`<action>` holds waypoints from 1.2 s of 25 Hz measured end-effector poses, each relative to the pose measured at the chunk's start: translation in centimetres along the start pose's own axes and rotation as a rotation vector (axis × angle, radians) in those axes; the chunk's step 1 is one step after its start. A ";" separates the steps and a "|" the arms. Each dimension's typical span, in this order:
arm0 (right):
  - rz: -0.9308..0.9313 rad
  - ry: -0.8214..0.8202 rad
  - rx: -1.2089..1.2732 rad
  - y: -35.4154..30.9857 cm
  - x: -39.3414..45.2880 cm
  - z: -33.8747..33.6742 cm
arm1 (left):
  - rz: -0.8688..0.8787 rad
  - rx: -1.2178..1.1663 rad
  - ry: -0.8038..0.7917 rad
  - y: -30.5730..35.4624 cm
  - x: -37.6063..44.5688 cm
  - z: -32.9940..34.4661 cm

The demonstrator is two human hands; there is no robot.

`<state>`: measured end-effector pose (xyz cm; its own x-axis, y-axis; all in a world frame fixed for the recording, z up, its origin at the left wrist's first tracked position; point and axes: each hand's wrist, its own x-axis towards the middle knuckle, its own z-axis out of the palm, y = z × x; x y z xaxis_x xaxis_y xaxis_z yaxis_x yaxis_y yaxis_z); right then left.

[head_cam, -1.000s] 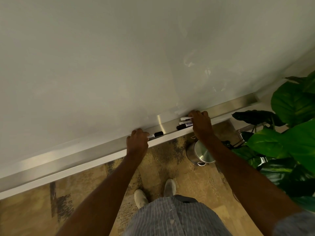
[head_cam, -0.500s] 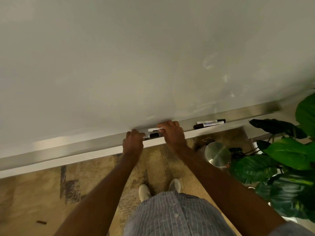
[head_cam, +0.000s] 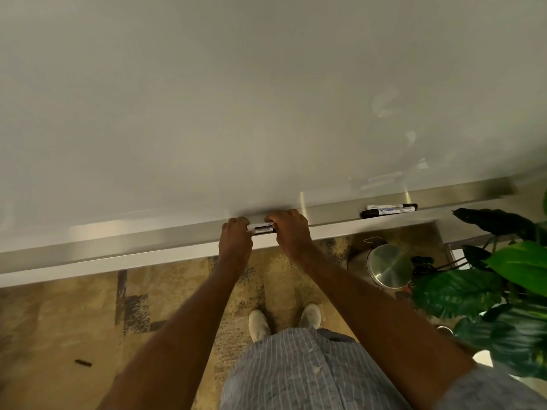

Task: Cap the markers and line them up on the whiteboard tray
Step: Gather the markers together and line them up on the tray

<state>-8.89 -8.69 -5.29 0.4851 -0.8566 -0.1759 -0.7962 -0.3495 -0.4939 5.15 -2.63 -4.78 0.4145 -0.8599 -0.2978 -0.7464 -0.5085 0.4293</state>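
Note:
A metal whiteboard tray (head_cam: 148, 236) runs along the bottom of the whiteboard (head_cam: 266, 99). My left hand (head_cam: 235, 239) and my right hand (head_cam: 288, 230) meet over the tray's middle. Both are closed on the ends of two white-bodied markers (head_cam: 262, 228) that lie side by side between them. The markers' ends are hidden inside my fingers, so I cannot tell whether they are capped. Farther right, two more markers (head_cam: 389, 210) with black caps lie side by side in the tray, apart from my hands.
A steel bin (head_cam: 389, 266) stands on the carpet under the tray's right part. A large leafy plant (head_cam: 503, 276) fills the right side. A small dark piece (head_cam: 83, 363) lies on the floor at the lower left.
My right hand left the pair of markers at the right and carried one marker leftward to my left hand's marker. The view has shifted left along the tray.

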 end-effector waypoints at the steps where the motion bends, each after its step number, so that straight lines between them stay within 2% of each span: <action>1: 0.000 0.003 -0.011 -0.1 0.0 0.2 | -0.002 -0.017 0.003 0.0 -0.1 0.0; 6: -0.040 -0.015 0.039 0.1 -0.4 0.5 | -0.003 -0.017 0.004 0.0 -0.3 0.2; 11: -0.036 0.084 -0.019 0.4 -0.7 0.3 | 0.067 0.089 0.024 0.6 -0.7 0.1; 14: -0.036 0.030 -0.034 0.8 -1.0 0.2 | 0.128 0.175 -0.003 1.8 -0.7 0.3; 20: -0.045 -0.059 0.076 1.8 -0.4 -1.3 | 0.117 0.352 -0.043 3.2 0.0 0.4; 23: 0.008 0.023 0.208 3.3 -1.1 -2.5 | 0.131 0.484 -0.050 4.0 0.5 0.3; 26: 0.124 0.158 0.291 6.7 -1.8 -4.4 | 0.197 0.513 -0.067 5.1 0.5 1.1; 28: 0.212 0.228 0.279 9.8 -1.9 -6.3 | 0.226 0.491 -0.080 5.8 0.5 1.8; 30: 0.303 0.328 0.168 12.9 -2.5 -8.1 | 0.233 0.469 -0.092 6.5 0.7 2.3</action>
<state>-23.26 -14.15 -4.35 0.0790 -0.9945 -0.0681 -0.8016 -0.0228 -0.5974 -0.57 -6.42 -4.15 0.1785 -0.9295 -0.3226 -0.9747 -0.2119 0.0713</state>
